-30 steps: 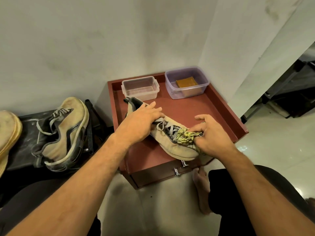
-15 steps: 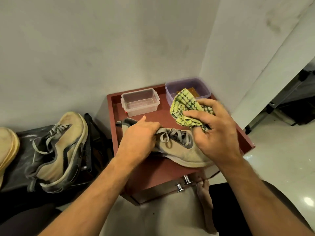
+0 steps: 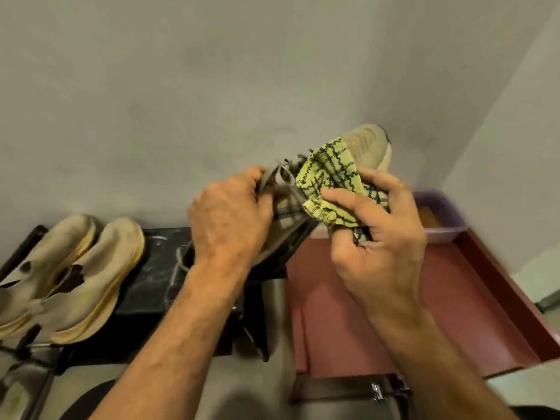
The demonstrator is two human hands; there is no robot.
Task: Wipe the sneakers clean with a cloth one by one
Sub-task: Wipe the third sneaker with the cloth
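My left hand grips a beige sneaker near its laces and heel, holding it up in the air with the toe pointing up and to the right. My right hand holds a bunched yellow-green checked cloth against the sneaker's laced upper. Most of the shoe's middle is hidden behind the cloth and my hands. Two more beige sneakers lie side by side on a black rack to the left.
A red tray-like table top with raised edges lies below my right hand. A purple plastic tub with something brown inside stands at its far corner. Grey walls close in behind and to the right.
The sneaker has been lifted off the red tray and tilted toe-up. My right hand with the cloth moved back against it. The camera has swung left, revealing more of the rack.
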